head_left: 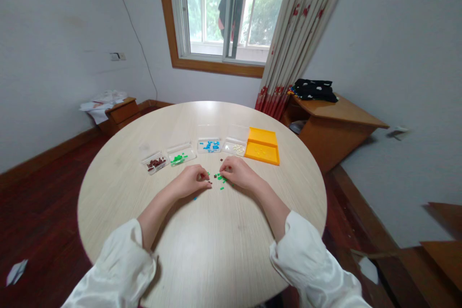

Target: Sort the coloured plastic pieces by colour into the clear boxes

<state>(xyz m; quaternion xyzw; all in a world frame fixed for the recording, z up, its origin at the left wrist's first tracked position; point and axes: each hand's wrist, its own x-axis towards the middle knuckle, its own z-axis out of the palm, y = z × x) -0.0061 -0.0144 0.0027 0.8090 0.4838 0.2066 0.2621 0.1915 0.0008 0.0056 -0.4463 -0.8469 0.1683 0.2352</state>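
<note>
My left hand [190, 180] rests on the round table with its fingers curled and thumb and fingertips close together. A tiny brown piece [210, 182] shows at those tips; whether it is gripped I cannot tell. Just to the right, my right hand [237, 172] is closed in a pinch above a loose group of small green pieces [220, 177], and what its fingertips hold is hidden. Another brown piece [221, 160] lies beyond the group. Nearer to me, below the left hand, is a blue piece [195, 198].
Clear boxes in an arc hold brown pieces [156, 163], green pieces [178, 159], blue pieces [211, 145] and white pieces [237, 148]. At the arc's right end an opened yellow case [263, 160] contains yellow pieces. All stand on the pale table [202, 255]. Behind are a window and curtain [288, 33].
</note>
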